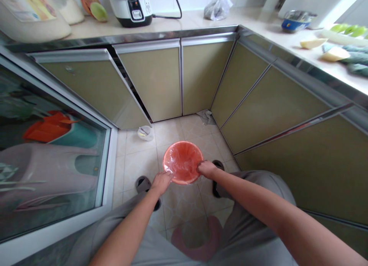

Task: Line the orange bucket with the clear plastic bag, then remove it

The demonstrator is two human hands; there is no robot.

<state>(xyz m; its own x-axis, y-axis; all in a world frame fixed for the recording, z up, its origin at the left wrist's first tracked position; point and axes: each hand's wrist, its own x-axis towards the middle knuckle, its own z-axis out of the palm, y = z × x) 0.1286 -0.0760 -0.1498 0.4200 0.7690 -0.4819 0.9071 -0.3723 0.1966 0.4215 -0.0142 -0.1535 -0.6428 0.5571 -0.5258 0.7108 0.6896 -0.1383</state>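
A round orange bin [184, 142] is between my feet, its open top facing up. A clear plastic bag [182, 162] lines it and folds over part of the rim. At the near left of the rim, my left hand [162, 181] has its fingers closed on the bag's edge. Opposite it, my right hand [206, 169] is curled around the right edge, with thumb and fingers pinching the bag against the rim. The fingertips of both hands are partly hidden.
A small clear tub [145, 133] lies on the tiled floor by a cabinet door [92, 86] that hangs ajar. A grey rag [206, 117] is in the corner. A glass door [57, 143] stands at left. A rice cooker [130, 7] and cut vegetables [335, 54] are on the counter.
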